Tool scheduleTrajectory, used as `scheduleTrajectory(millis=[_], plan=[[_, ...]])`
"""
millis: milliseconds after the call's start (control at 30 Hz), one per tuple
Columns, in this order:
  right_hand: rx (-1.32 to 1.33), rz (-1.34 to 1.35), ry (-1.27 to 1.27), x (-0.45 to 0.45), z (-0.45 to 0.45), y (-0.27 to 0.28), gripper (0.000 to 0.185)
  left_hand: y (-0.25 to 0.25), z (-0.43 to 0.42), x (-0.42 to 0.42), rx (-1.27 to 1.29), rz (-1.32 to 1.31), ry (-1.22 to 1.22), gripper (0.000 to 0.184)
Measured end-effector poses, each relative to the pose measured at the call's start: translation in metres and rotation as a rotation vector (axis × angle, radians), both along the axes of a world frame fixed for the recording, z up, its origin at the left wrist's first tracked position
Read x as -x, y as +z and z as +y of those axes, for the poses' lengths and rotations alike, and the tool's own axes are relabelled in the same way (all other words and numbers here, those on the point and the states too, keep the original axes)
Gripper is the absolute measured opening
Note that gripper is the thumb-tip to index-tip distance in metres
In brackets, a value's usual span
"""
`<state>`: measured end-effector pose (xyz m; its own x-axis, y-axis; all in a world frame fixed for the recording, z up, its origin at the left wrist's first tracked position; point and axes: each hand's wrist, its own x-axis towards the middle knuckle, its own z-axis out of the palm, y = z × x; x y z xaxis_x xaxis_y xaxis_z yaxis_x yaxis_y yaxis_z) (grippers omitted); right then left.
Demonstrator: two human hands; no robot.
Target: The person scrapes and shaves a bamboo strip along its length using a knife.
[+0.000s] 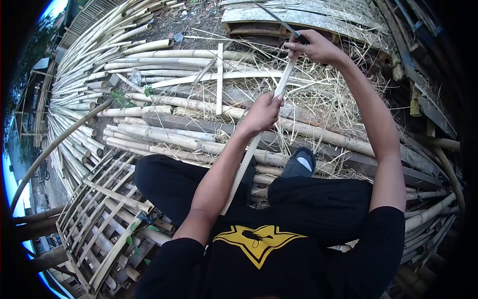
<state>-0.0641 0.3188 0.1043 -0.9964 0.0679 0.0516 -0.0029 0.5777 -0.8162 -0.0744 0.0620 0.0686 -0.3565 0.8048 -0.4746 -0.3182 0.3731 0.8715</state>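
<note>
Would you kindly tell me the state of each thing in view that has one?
Left hand: closed around the pale strip.
Pale strip: held aslant.
Right hand: gripping the knife.
Knife: unsheathed.
Shavings: loose, scattered.
Bamboo poles: cut, lying down.
Lattice: crossed, gaps open.
Dark shoe: worn.

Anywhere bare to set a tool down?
Pallet, left end beside the knife, looks mostly bare; littered dirt shows between it and fanned bamboo. Crowded: straw below the right hand, poles beside the shoe.
</note>
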Motion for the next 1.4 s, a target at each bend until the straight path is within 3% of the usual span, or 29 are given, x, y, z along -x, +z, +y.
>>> scheduleTrajectory(millis=[133, 200, 267, 333, 367, 467, 633, 700, 833, 900, 1000, 1133, 1233, 1300, 1333, 1400], plan=[[0.09, -0.035, -0.078, -0.006, 0.008, 0.007, 0.025, -0.005, -0.002, 0.0, -0.067, -0.079, -0.021, 0.023], [0.127, -0.09, -0.392, -0.013, 0.028, 0.026, 0.022, -0.015, -0.006, 0.005, 0.013, -0.233, 0.166, 0.022], [0.153, 0.178, -0.519, -0.024, 0.088, 0.045, 0.022, -0.015, -0.01, 0.016, 0.022, -0.248, 0.211, 0.022], [0.123, 0.441, -0.739, -0.031, 0.09, 0.07, 0.022, 0.007, -0.012, 0.012, -0.134, -0.309, 0.143, 0.021], [0.132, 0.435, -0.747, -0.036, 0.092, 0.059, 0.022, 0.017, -0.01, 0.009, -0.154, -0.321, 0.107, 0.02], [-0.394, 0.078, -0.517, -0.044, 0.108, 0.018, 0.036, 0.021, -0.006, 0.004, -0.184, -0.407, 0.071, 0.018], [0.205, -0.138, -0.554, -0.034, 0.024, 0.008, 0.049, 0.026, -0.008, 0.003, -0.202, -0.466, 0.123, 0.018], [0.107, 0.061, -0.378, -0.026, -0.006, 0.001, 0.041, 0.028, -0.009, 0.004, -0.218, -0.491, 0.115, 0.018], [0.21, 0.024, -0.254, -0.025, -0.037, 0.01, 0.034, 0.039, -0.023, 0.006, -0.214, -0.488, 0.097, 0.018], [0.236, 0.151, -0.155, -0.028, -0.047, 0.007, 0.034, 0.049, -0.033, 0.008, -0.193, -0.473, 0.104, 0.017], [0.331, 0.102, -0.083, -0.028, -0.049, 0.002, 0.037, 0.054, -0.044, 0.005, -0.149, -0.441, 0.118, 0.017], [0.478, 0.063, -0.096, -0.022, -0.051, -0.005, 0.044, 0.044, -0.048, -0.002, -0.195, -0.551, 0.049, 0.018], [0.418, -0.012, -0.168, -0.019, -0.042, -0.015, 0.04, 0.041, -0.043, -0.012, -0.137, -0.547, 0.029, 0.021], [0.035, 0.187, -0.156, -0.012, -0.018, -0.029, 0.039, 0.033, -0.042, -0.016, -0.115, -0.553, 0.074, 0.017], [0.014, 0.112, -0.264, -0.011, 0.007, -0.029, 0.036, 0.02, -0.046, -0.015, -0.107, -0.551, 0.112, 0.017], [0.215, 0.055, -0.536, -0.023, 0.083, -0.025, 0.032, 0.006, -0.057, -0.014, -0.038, -0.52, 0.131, 0.017]])
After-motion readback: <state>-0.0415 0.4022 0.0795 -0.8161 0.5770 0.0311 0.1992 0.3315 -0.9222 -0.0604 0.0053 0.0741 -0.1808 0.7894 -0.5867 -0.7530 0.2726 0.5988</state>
